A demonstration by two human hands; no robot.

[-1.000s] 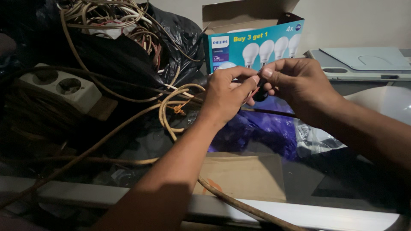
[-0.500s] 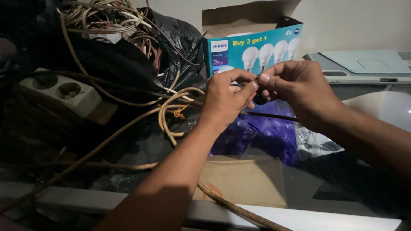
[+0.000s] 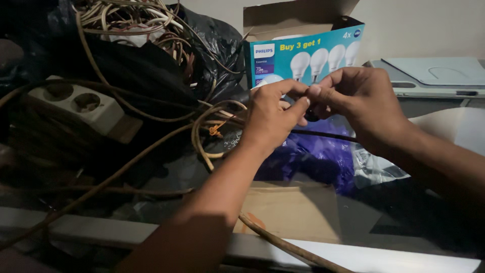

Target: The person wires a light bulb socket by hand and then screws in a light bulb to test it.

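Dim room, pale wall behind. Left hand (image 3: 273,119) and right hand (image 3: 361,103) raised together, fingertips pinched shut on a thin black wire (image 3: 323,135) running off rightward. Behind them, a blue light-bulb box (image 3: 283,58). Cluttered table (image 3: 283,212): brown cardboard, purple plastic bag (image 3: 313,156), tangled tan cables (image 3: 212,126), white double socket (image 3: 76,103), black bag (image 3: 126,65).

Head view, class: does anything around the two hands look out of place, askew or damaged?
Yes. Beige cables lie in a tangled heap on a black bag, and a white double socket sits tilted among them. Both hands, left and right, pinch a thin black wire.
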